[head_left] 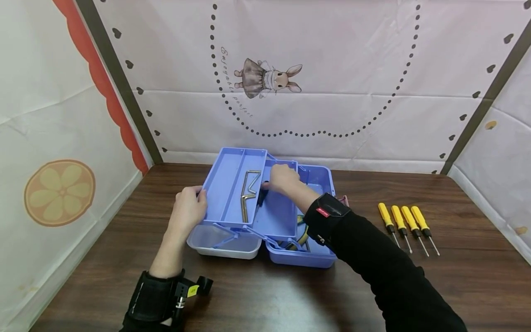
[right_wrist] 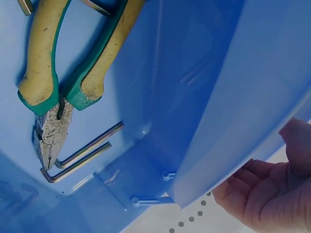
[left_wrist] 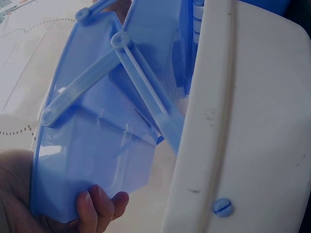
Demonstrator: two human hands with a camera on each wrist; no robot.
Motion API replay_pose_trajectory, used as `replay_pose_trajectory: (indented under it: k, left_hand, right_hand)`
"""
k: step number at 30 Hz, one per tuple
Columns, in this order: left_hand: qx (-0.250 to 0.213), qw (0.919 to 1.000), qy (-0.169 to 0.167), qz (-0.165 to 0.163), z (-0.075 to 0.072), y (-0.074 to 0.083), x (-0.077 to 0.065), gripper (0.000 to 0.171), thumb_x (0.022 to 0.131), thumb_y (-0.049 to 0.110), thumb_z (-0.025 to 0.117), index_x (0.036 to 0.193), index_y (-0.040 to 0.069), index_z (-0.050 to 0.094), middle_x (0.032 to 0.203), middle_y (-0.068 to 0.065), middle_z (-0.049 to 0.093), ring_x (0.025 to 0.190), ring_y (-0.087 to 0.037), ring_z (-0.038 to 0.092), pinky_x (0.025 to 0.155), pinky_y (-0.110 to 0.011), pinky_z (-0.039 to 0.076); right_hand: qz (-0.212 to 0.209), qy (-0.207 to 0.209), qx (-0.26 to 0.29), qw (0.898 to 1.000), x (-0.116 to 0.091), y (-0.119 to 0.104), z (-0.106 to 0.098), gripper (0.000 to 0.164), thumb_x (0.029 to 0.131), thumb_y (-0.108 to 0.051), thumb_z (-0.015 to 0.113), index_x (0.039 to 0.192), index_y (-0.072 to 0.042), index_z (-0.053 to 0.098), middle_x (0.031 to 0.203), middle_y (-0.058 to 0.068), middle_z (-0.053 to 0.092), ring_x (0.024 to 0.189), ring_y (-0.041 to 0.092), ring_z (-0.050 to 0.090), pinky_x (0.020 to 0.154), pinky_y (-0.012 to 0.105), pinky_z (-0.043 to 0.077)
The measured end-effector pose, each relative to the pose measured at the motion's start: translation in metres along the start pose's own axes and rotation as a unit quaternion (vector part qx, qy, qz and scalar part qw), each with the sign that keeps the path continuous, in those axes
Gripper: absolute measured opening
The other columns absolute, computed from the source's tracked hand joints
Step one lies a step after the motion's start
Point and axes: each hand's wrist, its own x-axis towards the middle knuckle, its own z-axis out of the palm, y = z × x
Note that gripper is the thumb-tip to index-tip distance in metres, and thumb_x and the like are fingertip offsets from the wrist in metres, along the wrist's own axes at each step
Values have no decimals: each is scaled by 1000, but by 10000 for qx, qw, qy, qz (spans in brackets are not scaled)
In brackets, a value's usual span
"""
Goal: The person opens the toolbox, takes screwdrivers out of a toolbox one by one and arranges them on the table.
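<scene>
A blue cantilever toolbox (head_left: 304, 260) stands unfolded on the table, its trays spread to the left on hinged arms. At the upper tray's (head_left: 221, 184) left edge my left hand (head_left: 191, 207) grips the rim, fingers curled under the tray in the left wrist view. My right hand (head_left: 284, 177) has its fingers curled at the rim of the middle tray (head_left: 280, 212), near the far end. Bent hex keys (head_left: 244, 203) lie in the upper tray. Pliers (right_wrist: 41, 58) with yellow-green handles and more hex keys (right_wrist: 82, 155) rest in the box's bottom.
Several yellow-handled screwdrivers (head_left: 406, 219) lie in a row on the wooden table (head_left: 249, 299), right of the toolbox. The toolbox's whitish lid (head_left: 228, 252) lies under the trays at the left. A printed cloth wall (head_left: 332, 69) stands behind, with cloth at both sides.
</scene>
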Motion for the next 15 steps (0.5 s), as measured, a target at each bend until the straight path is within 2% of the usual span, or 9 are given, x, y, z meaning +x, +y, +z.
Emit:
replay_pose_trajectory:
  k: [4,8,15]
  left_hand:
    - [5,10000,17,27,0,0,0,33,90,8,39,108,-14,55,99,-32,57,85,-38,57,72,-48,44]
    - [-7,10000,7,25,0,0,0,32,90,8,39,107,-13,56,96,-31,58,82,-37,57,70,-47,45]
    - [5,10000,9,2,0,0,0,32,90,8,39,108,-13,56,97,-31,58,83,-37,57,71,-47,45]
  right_hand:
    - [69,-2,23,10000,-2,0,-1,44,73,-41,69,94,-4,59,82,5,58,71,18,53,60,31,44]
    - [85,24,80,9999,-3,1,-1,41,71,-40,71,90,-5,58,78,4,57,70,17,53,57,30,43]
    - [-101,-95,442,9989,-3,3,1,31,74,-32,70,79,-4,58,63,4,59,49,13,56,44,22,41]
